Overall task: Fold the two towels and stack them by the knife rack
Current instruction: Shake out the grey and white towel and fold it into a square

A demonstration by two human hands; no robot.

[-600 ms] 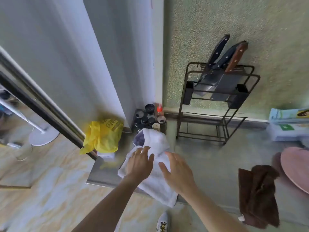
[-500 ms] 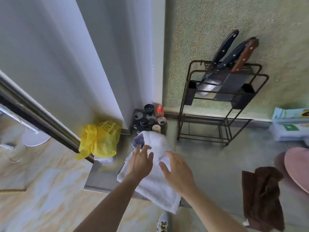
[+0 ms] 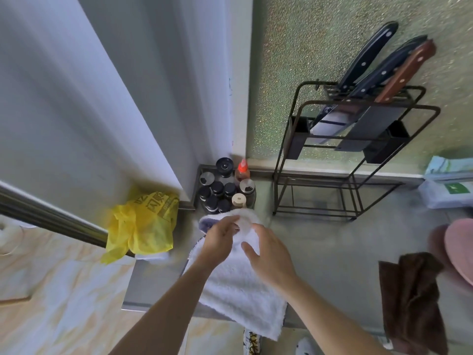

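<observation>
Hands on the white towel (image 3: pixel 238 285): the left hand (image 3: pixel 220 242) pinches a raised fold near the towel's far end, fingers closed on the cloth; the right hand (image 3: pixel 271 254) rests flat and spread on it, gripping nothing. The towel lies on the worktop (image 3: pixel 332 242), its near corner overhanging the edge, just before the spice jars (image 3: pixel 225 190). A brown towel (image 3: pixel 414 301) lies crumpled to the right, well apart. The knife rack (image 3: pixel 353 149) stands against the wall. Terry cloth is likely light, limp and non-slip; corners and edges offer the best hold.
</observation>
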